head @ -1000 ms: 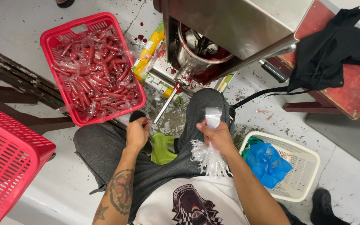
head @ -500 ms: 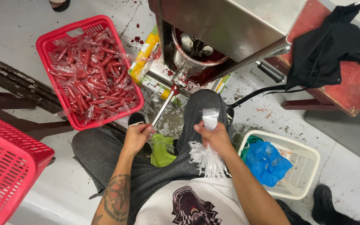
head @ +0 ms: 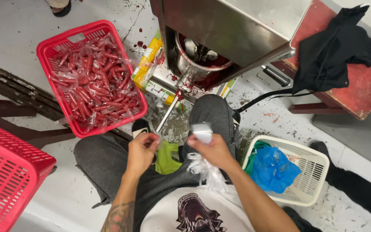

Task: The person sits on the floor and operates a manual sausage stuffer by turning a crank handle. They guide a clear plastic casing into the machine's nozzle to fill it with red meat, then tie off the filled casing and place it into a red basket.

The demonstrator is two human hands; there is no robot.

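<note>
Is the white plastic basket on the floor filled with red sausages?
No, the white plastic basket holds a crumpled blue plastic bag; the red sausages lie in the red plastic basket.

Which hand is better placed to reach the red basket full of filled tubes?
Probably the left hand: it is nearer the red basket and seems almost free. The right hand grips clear bags.

floor: pale concrete floor (head: 18, 38), red-spattered near steel machine (head: 224, 30) | right of machine: red bench (head: 357, 86) with black cloth (head: 336, 51) | left of machine: dark wooden frame (head: 9, 99) | light: even
</note>
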